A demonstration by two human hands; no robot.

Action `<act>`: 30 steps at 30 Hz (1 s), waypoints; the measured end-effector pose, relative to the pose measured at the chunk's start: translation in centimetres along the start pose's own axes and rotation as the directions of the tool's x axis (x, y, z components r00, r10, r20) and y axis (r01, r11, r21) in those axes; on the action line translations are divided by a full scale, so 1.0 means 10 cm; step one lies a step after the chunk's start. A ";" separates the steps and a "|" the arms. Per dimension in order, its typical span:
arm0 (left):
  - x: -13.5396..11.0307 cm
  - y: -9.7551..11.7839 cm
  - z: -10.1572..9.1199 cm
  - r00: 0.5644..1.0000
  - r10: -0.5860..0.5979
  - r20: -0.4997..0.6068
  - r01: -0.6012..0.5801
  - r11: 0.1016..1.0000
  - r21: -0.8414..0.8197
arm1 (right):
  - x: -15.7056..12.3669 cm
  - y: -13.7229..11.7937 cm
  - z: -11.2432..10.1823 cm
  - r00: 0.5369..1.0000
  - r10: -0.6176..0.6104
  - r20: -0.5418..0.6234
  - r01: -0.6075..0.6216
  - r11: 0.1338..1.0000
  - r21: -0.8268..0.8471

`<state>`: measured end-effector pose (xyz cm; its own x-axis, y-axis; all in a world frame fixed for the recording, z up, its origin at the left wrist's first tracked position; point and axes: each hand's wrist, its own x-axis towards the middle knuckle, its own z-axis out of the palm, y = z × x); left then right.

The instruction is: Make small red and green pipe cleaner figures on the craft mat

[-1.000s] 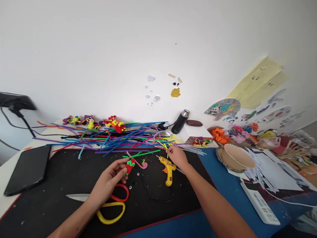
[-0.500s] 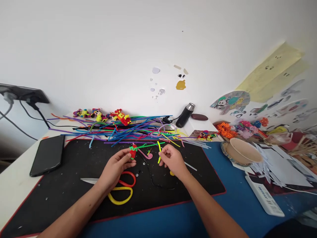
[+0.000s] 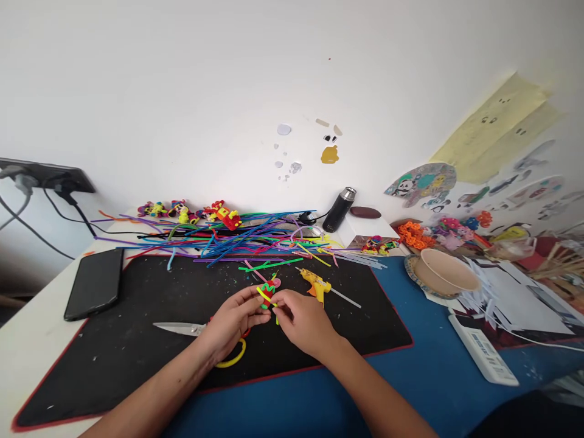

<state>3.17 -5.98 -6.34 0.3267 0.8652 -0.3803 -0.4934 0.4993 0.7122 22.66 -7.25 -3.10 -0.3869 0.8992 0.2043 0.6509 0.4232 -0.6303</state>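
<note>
Between the fingers of my left hand (image 3: pixel 239 316) is a small red and green pipe-cleaner figure (image 3: pixel 268 293). My right hand (image 3: pixel 303 322) pinches a short yellow pipe cleaner (image 3: pixel 263 295), which lies across the front of the figure. The two hands nearly meet over the black mat (image 3: pixel 137 359). Partly covered by my left hand and wrist are scissors (image 3: pixel 180 328) with red and yellow handles. Just beyond my right hand lies a yellow glue gun (image 3: pixel 314 283) with a clear glue stick in its back. Green pipe cleaners (image 3: pixel 274 265) rest beyond the figure.
Many coloured pipe cleaners (image 3: pixel 237 240) are heaped along the wall, with finished figures (image 3: pixel 223 214) behind them. A black phone (image 3: pixel 93 284) lies at left. A dark flask (image 3: pixel 340 210) stands at the back. At right are a bowl (image 3: pixel 449 274) and a white power strip (image 3: pixel 483 350).
My right hand has moved left and brought the yellow pipe cleaner against the figure. My left hand has shifted right with the figure. The glue gun now shows.
</note>
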 end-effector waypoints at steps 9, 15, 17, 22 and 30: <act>-0.08 0.10 0.01 0.991 0.000 0.137 -0.007 0.999 0.050 | 0.00 -0.04 -0.01 0.998 -0.069 0.013 0.070 0.987 -0.146; -0.07 0.11 -0.02 0.991 0.054 0.120 -0.065 0.994 0.085 | 0.02 -0.10 0.02 0.997 -0.071 -0.017 0.069 0.992 -0.104; -0.06 0.11 -0.03 0.994 0.078 0.079 -0.083 0.994 0.067 | 0.03 -0.09 0.05 0.999 -0.040 -0.034 0.039 0.999 -0.019; -0.06 0.18 -0.05 0.990 0.129 -0.060 -0.129 0.992 0.009 | 0.04 0.06 0.09 0.971 0.199 -0.132 -0.155 0.946 0.284; -0.06 0.23 -0.06 0.986 0.160 -0.039 -0.160 0.987 0.015 | 0.01 0.19 -0.07 0.931 0.349 -0.103 -0.272 0.855 0.442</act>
<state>1.33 -5.37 -4.87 0.2116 0.9352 -0.2839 -0.5275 0.3538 0.7723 24.34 -6.28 -3.72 -0.0653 0.9967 0.0474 0.3725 0.0684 -0.9255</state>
